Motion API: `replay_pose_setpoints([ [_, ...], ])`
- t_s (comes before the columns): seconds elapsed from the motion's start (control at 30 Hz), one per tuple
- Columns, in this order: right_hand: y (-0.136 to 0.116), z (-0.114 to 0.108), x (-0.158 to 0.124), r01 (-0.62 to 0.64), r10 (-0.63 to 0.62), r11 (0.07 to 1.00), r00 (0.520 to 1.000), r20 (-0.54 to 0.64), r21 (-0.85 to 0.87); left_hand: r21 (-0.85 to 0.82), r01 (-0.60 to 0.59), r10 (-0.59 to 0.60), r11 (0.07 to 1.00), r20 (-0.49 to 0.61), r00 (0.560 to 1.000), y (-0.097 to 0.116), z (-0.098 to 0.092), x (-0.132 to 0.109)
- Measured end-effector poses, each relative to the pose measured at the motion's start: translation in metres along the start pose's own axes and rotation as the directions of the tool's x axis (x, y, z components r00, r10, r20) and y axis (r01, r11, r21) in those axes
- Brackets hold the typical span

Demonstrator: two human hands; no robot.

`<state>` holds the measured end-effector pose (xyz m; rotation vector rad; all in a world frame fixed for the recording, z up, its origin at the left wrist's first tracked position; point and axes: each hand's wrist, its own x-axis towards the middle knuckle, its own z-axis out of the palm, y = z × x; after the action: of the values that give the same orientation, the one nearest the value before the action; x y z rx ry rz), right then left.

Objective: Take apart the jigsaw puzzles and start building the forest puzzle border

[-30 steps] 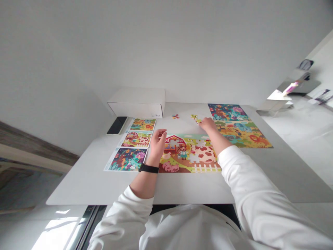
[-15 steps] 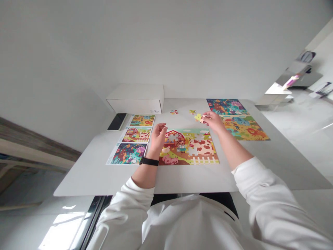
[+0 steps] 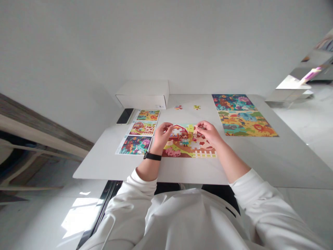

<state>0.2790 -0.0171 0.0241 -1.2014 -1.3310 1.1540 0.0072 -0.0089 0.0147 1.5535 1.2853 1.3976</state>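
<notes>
A farm jigsaw puzzle (image 3: 179,151) lies on the table in front of me, with a red barn, a farmer, pigs and a spotted cow. Pale gaps show at the barn and beside the cow. My right hand (image 3: 208,132) pinches a yellow-green and pink puzzle piece (image 3: 191,128) over the puzzle's upper edge. By the barn, at the upper left corner, my left hand (image 3: 162,136) hovers with loosely curled fingers; no piece shows in it. Two loose spots of pieces lie beyond: a red and blue piece (image 3: 178,107) and a yellow-green piece (image 3: 197,107).
To the left lies a reference sheet (image 3: 127,133) with three small pictures, a phone (image 3: 125,116) beside it. A white box (image 3: 142,100) stands behind them against the wall. On the right are an assembled sea puzzle (image 3: 232,102) and an assembled safari puzzle (image 3: 247,124).
My right hand has brought the yellow-green piece from behind the puzzle down and left to its upper edge. My left hand stays near the barn. The camera view has shifted slightly.
</notes>
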Motion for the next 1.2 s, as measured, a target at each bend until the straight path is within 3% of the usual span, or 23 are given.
replay_pose_setpoints([
  [0.17,0.007,0.009,-0.001,0.056,-0.053,0.998,0.995,0.081,-0.039,0.133,-0.079,0.059,0.988,0.149,0.987,0.009,0.006,-0.008],
  [0.33,0.01,0.014,-0.003,0.072,-0.064,0.995,0.99,0.126,-0.063,0.097,-0.088,0.051,0.991,0.329,0.943,0.014,0.011,-0.014],
  [0.67,0.01,0.013,-0.009,0.05,-0.044,0.998,0.99,0.131,-0.038,0.114,-0.064,0.023,0.991,0.328,0.944,0.005,0.007,-0.01],
  [1.2,0.012,0.012,-0.007,0.043,-0.038,0.999,0.985,0.171,-0.026,0.146,-0.086,0.021,0.986,0.4,0.916,0.012,0.008,-0.012],
])
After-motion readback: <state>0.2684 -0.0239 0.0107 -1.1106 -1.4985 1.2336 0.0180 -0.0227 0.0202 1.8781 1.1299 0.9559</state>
